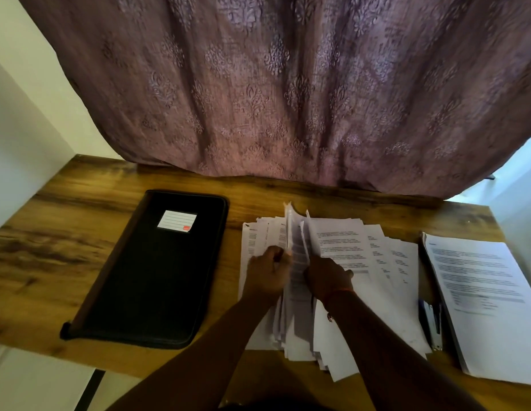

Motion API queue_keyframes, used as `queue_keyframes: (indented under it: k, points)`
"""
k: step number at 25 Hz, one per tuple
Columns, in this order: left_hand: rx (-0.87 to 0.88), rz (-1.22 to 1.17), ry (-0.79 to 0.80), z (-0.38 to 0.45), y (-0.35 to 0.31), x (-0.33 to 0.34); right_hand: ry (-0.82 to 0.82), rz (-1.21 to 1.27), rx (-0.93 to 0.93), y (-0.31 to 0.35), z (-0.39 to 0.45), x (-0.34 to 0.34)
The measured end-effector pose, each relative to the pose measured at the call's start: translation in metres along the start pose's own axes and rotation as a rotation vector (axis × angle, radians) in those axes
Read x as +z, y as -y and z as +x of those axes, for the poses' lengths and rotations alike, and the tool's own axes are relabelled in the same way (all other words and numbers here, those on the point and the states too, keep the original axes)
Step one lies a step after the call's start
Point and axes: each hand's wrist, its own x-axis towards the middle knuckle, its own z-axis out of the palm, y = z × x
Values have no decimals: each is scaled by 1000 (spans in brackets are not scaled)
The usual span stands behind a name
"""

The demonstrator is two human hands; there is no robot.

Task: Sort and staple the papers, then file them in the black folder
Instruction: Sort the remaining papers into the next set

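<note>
A loose pile of printed papers (374, 262) is spread over the middle of the wooden desk. My left hand (268, 269) and my right hand (326, 277) sit close together on the pile, fingers curled round a bunch of sheets (297, 232) that stands up on edge between them. The black folder (151, 274) lies closed at the left, with a white label on its cover. A stapler (432, 323) lies flat just right of the pile. Further right rests a separate neat stack of papers (483, 298).
A purple patterned curtain (288, 84) hangs down to the desk's back edge. The wooden desk (50, 232) ends at a white wall on the left, and its front edge runs near my forearms. The neat stack reaches the desk's right edge.
</note>
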Motion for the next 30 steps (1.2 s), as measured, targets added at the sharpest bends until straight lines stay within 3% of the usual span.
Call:
queue_keyframes:
  k: [2,5,8,10,13,15,18,21,26,30]
  points:
    - [-127,-380,-44,-1,-12,-4,10,26,8,0,2,1]
    - [-218,-508,-124,12,-6,-7,-12,61,7,-2,3,1]
    - [-280,-387,-79,18,-1,-13,-9,52,1,-2,3,2]
    - [-299,-232,46,16,-5,-10,4,56,0,-3,4,2]
    - [-184,-45,271,9,-10,1,-4,77,-5,-7,2,-1]
    - [-76,-43,328,6,-12,5,-15,131,5,-9,0,-5]
    - [39,264,214,9,-6,5,-6,120,-9,-11,2,-3]
    - [-107,581,111,8,-1,0,8,64,-11,-8,6,1]
    - [-210,522,79,10,2,-2,-1,7,-2,-9,10,8]
    - [-126,447,3,12,2,2,5,42,4,-9,10,6]
